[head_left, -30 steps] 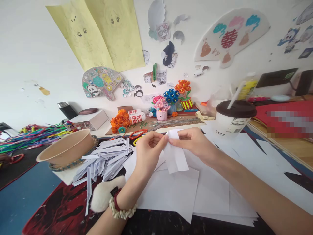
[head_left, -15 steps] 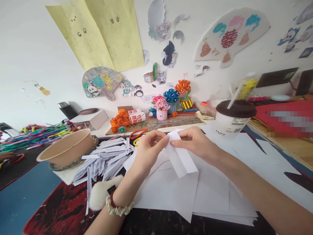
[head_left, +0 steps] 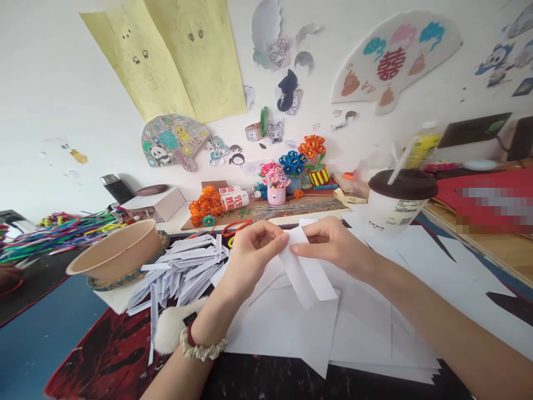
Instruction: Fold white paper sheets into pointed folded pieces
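Note:
Between both hands is a creased strip of white paper (head_left: 310, 275), its lower end hanging toward me. My left hand (head_left: 260, 250) pinches the strip's upper left edge with thumb and forefinger. On the right edge, my right hand (head_left: 328, 241) grips it with the thumb on top and the fingers behind. Loose sheets of white paper (head_left: 287, 328) lie beneath the hands. Left of my left hand is a heap of folded paper strips (head_left: 187, 266). A white fluffy thing (head_left: 172, 328) rests by my left wrist.
A lidded drink cup with a straw (head_left: 395, 205) stands beyond my right hand. At left sits an oval tan bowl (head_left: 116, 253), near bundles of coloured pipe cleaners (head_left: 62, 233). Flower pots (head_left: 277, 194) line the wall. Another person's hand (head_left: 10, 278) shows at the far left edge.
The strip has opened a little along its crease, its two flaps spreading apart. Both my hands keep their grip, nearly still. The other person's hand has shifted toward the left edge.

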